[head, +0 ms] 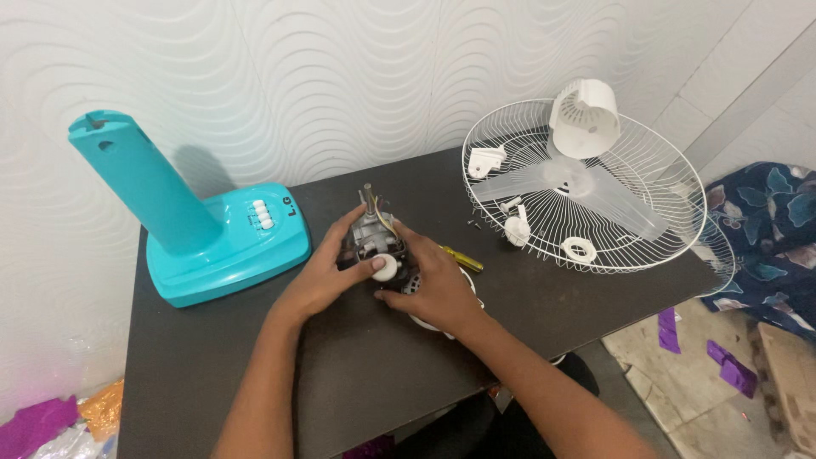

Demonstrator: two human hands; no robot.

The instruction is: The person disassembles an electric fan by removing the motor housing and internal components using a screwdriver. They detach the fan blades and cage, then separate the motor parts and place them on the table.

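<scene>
Both forearms reached up from the near edge of the dark table (255, 374), and I saw my hands meet on the fan motor (371, 236) at its middle. That motor stood with its shaft pointing away from me, toward the wall. My left hand (327, 272) wrapped its side, thumb on the white knob (385, 268); my right hand (433, 289) cupped it from the right, fingers closed on it. A yellow-handled screwdriver (461, 258) lay just beyond. Left stood the turquoise fan base (212, 246); right, the white wire grille (586, 187).
</scene>
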